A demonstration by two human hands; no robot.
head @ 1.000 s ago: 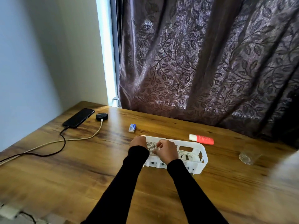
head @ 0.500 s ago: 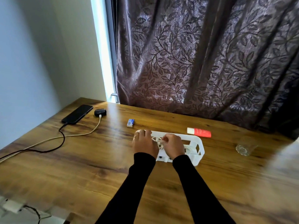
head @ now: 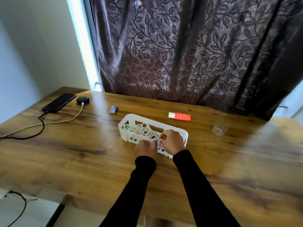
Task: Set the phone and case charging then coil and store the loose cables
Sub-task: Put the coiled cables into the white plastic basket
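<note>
A black phone (head: 59,102) lies at the table's far left with a dark cable (head: 43,126) plugged in. Beside it sits a black earbud case (head: 83,100) with a white cable (head: 49,123) plugged in. A white slotted basket (head: 131,117) stands mid-table and holds coiled white cables (head: 141,130). My left hand (head: 146,149) grips the basket's near rim. My right hand (head: 172,141) reaches over the basket's right half and pinches a white cable end at that rim. The fingertips of both hands nearly meet.
A small blue-and-white block (head: 113,109) lies behind the basket. A red-and-white tube (head: 179,116) and an empty glass (head: 219,127) sit to the right. A dark leaf-patterned curtain (head: 188,54) hangs along the table's far edge. More cables trail on the floor (head: 19,203) at lower left.
Both hands have shifted from the basket's left end to its near right side, uncovering the coiled cables in the left half. The view has swung left and down.
</note>
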